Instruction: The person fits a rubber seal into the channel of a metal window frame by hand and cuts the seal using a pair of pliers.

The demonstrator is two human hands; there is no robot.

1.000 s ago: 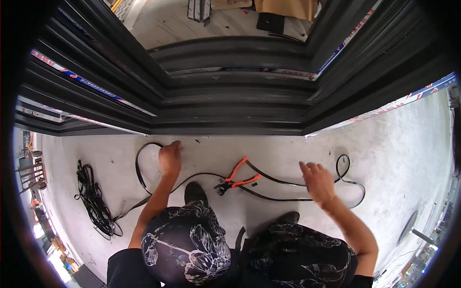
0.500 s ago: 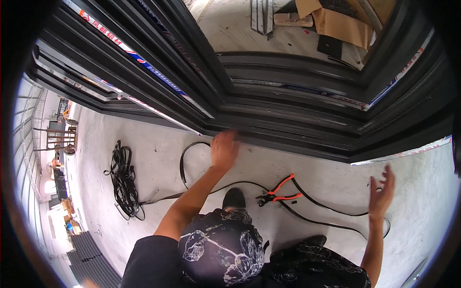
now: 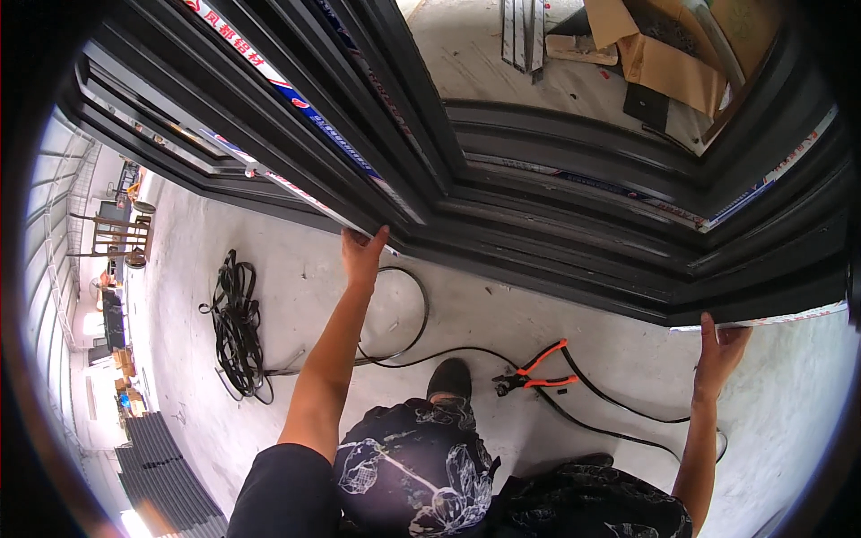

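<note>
A stack of dark grey metal frames (image 3: 556,260) fills the upper part of the head view, with printed protective film strips along its edges. My left hand (image 3: 361,260) grips the stack at its near left corner, thumb up against the edge and the other fingers partly hidden. At the near right corner my right hand (image 3: 717,359) holds the lower edge, thumb in front and fingers behind it. Below the stack, orange-handled pliers (image 3: 538,369) lie spread on the floor, beside a long black strap (image 3: 619,432) that loops across the concrete.
A tangled heap of black strapping (image 3: 236,327) lies on the floor at left. Past the stack are an open cardboard box (image 3: 677,67) and metal profiles (image 3: 522,36). A hand trolley (image 3: 117,238) and dark ribbed panels (image 3: 166,466) stand far left. My shoe (image 3: 449,378) is near the strap.
My left hand has shifted left along the near edge and taken hold of the corner. My right hand, open and apart before, has risen to grip the right corner.
</note>
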